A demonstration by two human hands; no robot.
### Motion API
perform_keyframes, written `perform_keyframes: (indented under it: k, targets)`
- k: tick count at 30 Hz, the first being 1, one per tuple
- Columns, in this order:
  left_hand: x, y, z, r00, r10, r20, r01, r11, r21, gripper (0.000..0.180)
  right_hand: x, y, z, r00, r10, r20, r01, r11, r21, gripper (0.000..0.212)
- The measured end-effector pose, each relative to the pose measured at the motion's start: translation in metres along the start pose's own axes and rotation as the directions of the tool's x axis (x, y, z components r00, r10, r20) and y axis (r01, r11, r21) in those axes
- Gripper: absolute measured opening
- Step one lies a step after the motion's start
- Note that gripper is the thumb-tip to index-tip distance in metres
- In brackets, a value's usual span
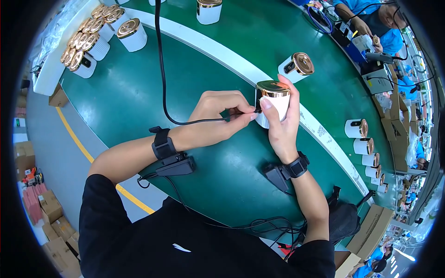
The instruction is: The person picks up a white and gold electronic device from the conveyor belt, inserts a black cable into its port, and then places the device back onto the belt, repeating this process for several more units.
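My right hand (283, 121) is wrapped round a white ribbed device (278, 103) with a shiny rose-gold lid, held upright over the green bench. Between the thumb and fingers of my left hand (221, 115) is the end of a black cable (199, 122), pressed against the device's left side. The plug tip and the spot it meets are covered by my fingertips, so I cannot tell whether it is inserted. The cable loops up from my hand to the top edge. Just beyond my right fingers stands a similar device (290, 69) with a dark front panel.
Many matching devices (95, 28) crowd a white tray at the far left; one (132, 34) stands beside it. Several more (356, 129) line the right side. A white rail (222, 54) curves along the green bench (125, 88). Loose cables (273, 224) and a black bag (340, 220) lie near me. A co-worker (371, 21) sits opposite.
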State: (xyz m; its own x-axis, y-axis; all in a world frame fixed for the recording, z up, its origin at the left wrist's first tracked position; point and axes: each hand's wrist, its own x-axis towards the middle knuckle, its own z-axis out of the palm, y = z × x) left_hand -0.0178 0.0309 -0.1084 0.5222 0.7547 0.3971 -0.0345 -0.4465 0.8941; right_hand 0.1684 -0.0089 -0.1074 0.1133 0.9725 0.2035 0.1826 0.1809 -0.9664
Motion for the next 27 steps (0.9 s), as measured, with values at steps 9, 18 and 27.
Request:
perform_keyframes:
  k: [9,18,27]
  targets:
    - [-0.001,0.004,-0.001,0.999,-0.044,0.027,0.045,0.998,-0.035,0.007,0.001,-0.003,-0.001,0.997,0.068,0.023,-0.070,0.993,0.096,0.059]
    - [0.004,0.004,0.001,0.975,-0.185,0.122,0.199,0.974,-0.112,0.005,0.003,0.002,-0.011,0.994,0.089,0.060,-0.090,0.996,0.026,0.056]
    - [0.006,-0.004,0.002,0.992,-0.100,0.073,0.109,0.985,-0.131,0.006,0.004,-0.014,-0.006,0.995,0.094,0.028,-0.089,0.984,-0.152,0.052]
